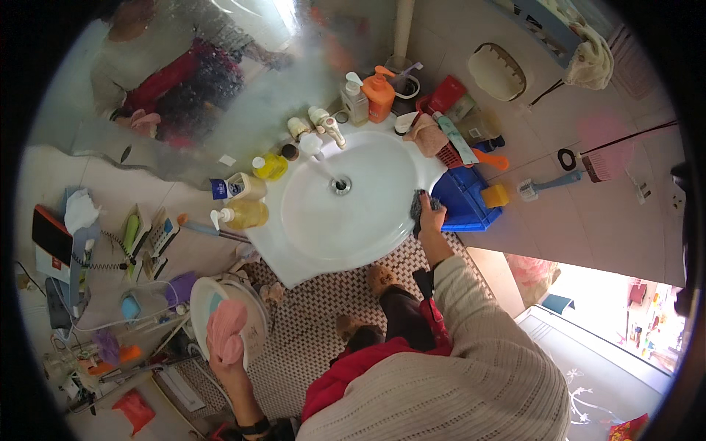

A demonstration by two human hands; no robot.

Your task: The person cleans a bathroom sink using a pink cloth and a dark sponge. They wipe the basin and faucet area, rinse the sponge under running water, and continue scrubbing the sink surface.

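A white washbasin (358, 220) lies before me, its metal drain (340, 184) in view. Water appears to run from the white-handled tap (332, 131) at its back. On the basin's right rim, my right hand (432, 218) holds a dark grey scrubbing pad (417, 205), beside a blue plastic basket (463, 198). My left hand (227, 368) is raised at the lower left, over a white bucket (201, 314), and grips a bunched pink cloth (226, 331). The fingers of that hand are mostly hidden by the cloth.
Yellow soap bottles (245, 214) line the basin's left edge. An orange pump bottle (379, 95) stands at the back, near a red basket (449, 155) holding a toothpaste tube (455, 135). A yellow sponge (495, 195) sits on the blue basket's edge. A fogged mirror (220, 82) hangs behind.
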